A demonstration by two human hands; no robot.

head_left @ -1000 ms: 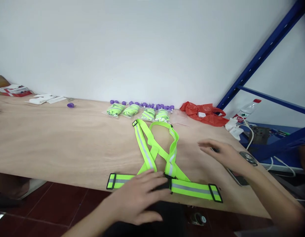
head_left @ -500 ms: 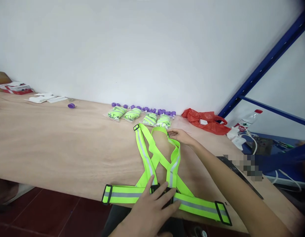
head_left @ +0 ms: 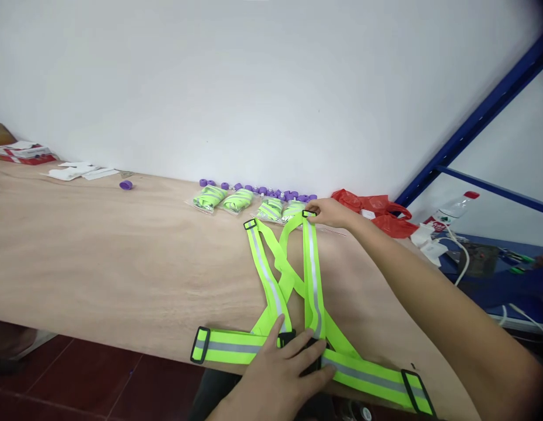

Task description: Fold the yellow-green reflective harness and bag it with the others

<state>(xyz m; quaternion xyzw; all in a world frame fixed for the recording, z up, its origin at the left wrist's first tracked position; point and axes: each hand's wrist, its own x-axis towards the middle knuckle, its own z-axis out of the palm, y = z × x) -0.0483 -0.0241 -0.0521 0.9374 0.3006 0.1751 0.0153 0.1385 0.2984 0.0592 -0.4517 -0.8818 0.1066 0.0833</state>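
A neon-yellow reflective vest (head_left: pixel 314 275) made of straps with silver stripes lies spread on the table, its shoulder straps crossing behind. My left hand (head_left: pixel 289 368) rests with spread fingers over the black buckle at the waist strap, partly covering it. Up at the top of the right shoulder strap, my right hand (head_left: pixel 326 213) pinches the vest by the black slider (head_left: pixel 309 214). Another slider (head_left: pixel 250 224) tops the left strap. Wider black sliders sit on the waist strap, one at the left (head_left: pixel 200 345) and one at the right (head_left: pixel 418 393).
Several bagged vests (head_left: pixel 239 200) lie by the wall before a row of purple caps (head_left: pixel 263 190). A red plastic bag (head_left: pixel 392 225) and a bottle (head_left: pixel 451 211) are at the right, beneath a blue metal frame (head_left: pixel 477 111). White papers (head_left: pixel 81 171) lie far left.
My right hand has moved up and away from me, drawing the right shoulder strap straight. My left hand stays on the waist buckle. The view has shifted slightly.
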